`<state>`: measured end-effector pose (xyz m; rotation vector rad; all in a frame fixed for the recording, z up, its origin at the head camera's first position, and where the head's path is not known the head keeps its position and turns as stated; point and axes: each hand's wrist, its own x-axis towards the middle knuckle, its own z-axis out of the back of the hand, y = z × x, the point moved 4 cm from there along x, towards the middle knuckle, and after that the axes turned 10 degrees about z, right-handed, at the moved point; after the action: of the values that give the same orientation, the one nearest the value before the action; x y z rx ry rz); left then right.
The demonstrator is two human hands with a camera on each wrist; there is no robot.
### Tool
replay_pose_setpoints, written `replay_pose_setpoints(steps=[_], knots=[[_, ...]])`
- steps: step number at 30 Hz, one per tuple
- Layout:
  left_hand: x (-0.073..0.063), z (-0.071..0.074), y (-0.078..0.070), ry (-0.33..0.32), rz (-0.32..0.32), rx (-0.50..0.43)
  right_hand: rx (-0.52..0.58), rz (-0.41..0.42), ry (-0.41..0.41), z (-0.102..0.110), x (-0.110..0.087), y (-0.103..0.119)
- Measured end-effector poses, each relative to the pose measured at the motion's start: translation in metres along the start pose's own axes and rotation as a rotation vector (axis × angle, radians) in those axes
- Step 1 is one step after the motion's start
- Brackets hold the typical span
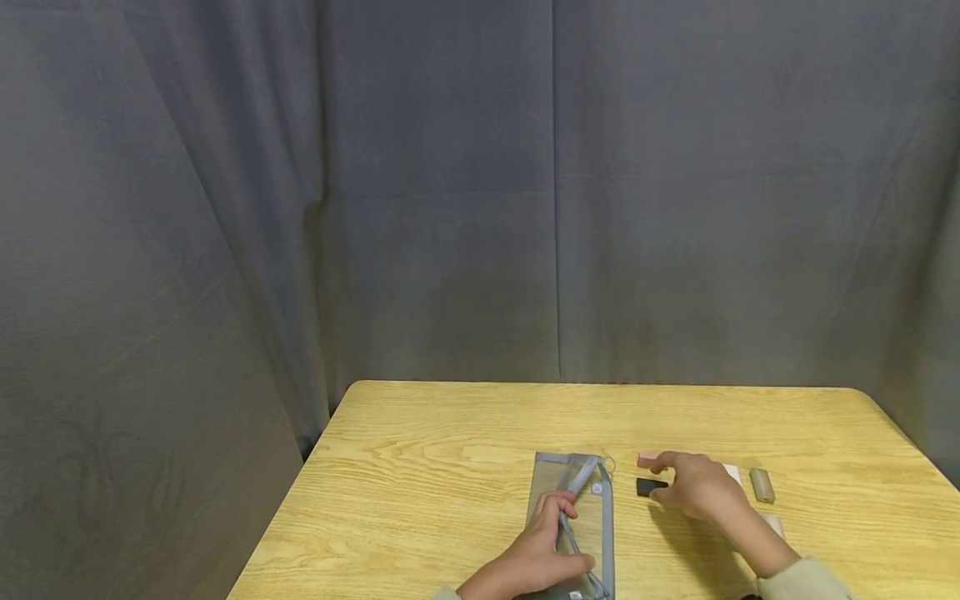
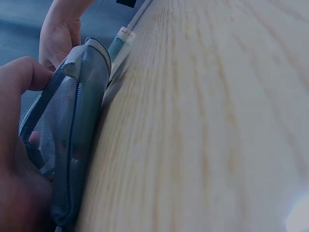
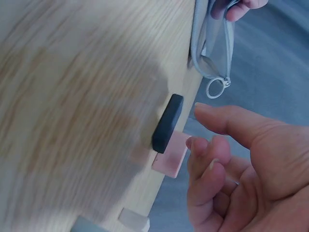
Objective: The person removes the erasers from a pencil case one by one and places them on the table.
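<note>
A grey mesh zipper pouch [image 1: 607,533] lies on the table with its zipped side parted. My left hand [image 1: 536,554] holds the pouch by its opening, fingers and thumb at the zipper edges. The pouch's ring pull [image 3: 215,88] shows at its far end. To the right, my right hand [image 1: 697,485] is over a small black block [image 3: 168,123], thumb and fingertips apart, with a gap to the block in the right wrist view. A flat pink block [image 3: 172,154] lies just beyond the black one.
A white block [image 1: 732,472], partly behind the right hand, and an olive-grey block [image 1: 762,485] lie farther right. Another pale piece [image 1: 775,525] is partly hidden by the right forearm. Grey curtains [image 1: 442,192] hang behind the wooden table [image 1: 420,433].
</note>
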<state>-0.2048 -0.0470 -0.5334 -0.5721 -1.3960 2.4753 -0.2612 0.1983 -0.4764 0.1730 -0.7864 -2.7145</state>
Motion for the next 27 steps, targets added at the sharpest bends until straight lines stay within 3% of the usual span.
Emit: replay_pose_setpoints(steps=[13, 27], knots=[[-0.001, 0.001, -0.001, 0.006, -0.01, 0.001, 0.027, 0.089, -0.025, -0.001, -0.003, 0.021], [-0.002, 0.002, -0.001, 0.017, -0.032, 0.007, 0.2, 0.12, -0.014, -0.007, -0.011, 0.035]])
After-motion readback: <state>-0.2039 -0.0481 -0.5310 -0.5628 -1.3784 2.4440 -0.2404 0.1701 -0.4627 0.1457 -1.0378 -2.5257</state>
